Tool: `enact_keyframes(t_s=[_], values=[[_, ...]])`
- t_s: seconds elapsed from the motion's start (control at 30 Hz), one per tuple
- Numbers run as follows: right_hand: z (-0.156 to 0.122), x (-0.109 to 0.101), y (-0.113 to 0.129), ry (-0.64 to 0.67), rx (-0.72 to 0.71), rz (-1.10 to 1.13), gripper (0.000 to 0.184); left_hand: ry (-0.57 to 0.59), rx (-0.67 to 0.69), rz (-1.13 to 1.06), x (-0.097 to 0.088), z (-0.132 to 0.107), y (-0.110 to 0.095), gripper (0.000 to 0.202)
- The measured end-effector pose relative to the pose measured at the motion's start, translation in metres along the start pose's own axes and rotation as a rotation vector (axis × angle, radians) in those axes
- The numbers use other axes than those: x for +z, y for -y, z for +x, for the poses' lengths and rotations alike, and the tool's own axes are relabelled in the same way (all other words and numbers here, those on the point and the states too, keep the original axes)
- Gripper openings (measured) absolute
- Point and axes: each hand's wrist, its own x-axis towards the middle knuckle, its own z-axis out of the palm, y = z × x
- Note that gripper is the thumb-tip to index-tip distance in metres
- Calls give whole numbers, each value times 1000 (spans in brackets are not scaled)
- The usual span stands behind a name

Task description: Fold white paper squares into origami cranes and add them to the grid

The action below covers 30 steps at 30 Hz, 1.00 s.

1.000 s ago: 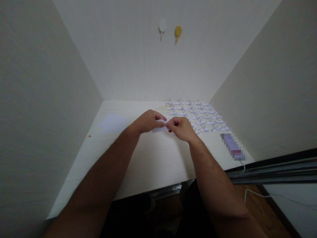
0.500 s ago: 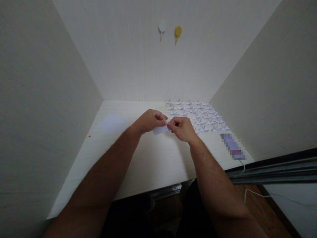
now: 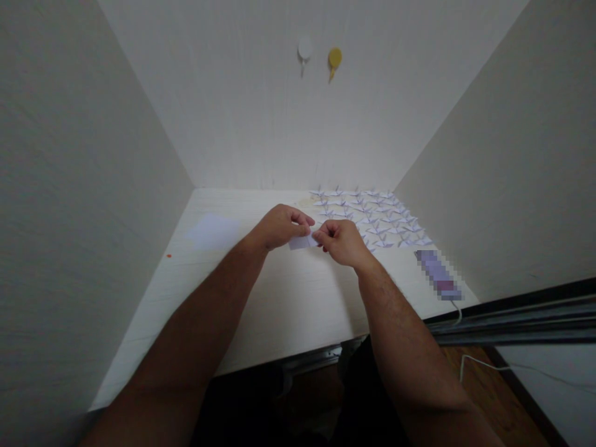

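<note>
Over the middle of a white table (image 3: 279, 304), my left hand (image 3: 279, 225) and my right hand (image 3: 342, 241) meet. Both pinch a small folded piece of pale paper (image 3: 302, 242), held just above the tabletop. The left fingers grip its upper left edge, the right fingers its right end. Part of the paper is hidden behind the fingertips.
Several folded paper cranes (image 3: 372, 217) lie in rows at the back right of the table. A flat pale sheet (image 3: 212, 231) lies at the left, with a small red speck (image 3: 168, 255) near it. A blurred oblong object (image 3: 437, 273) with a white cable lies at the right edge. Walls enclose three sides.
Both hands have lifted slightly and shifted the paper a little; the paper now shows more as a flat rectangle below the fingers.
</note>
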Motion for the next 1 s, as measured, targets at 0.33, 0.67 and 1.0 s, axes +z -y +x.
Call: enact_keyframes(t_s=[0.33,0.67,1.0], values=[[-1,-7,-5,102,48,155,31,38,-53,42,-6,1,1,12],[-1,-11,-4,121,41,155,24,62,-92,-22,-7,2,4,16],[1,-10,-10,93,37,167,28,30,-140,-117,-8,1,1,9]])
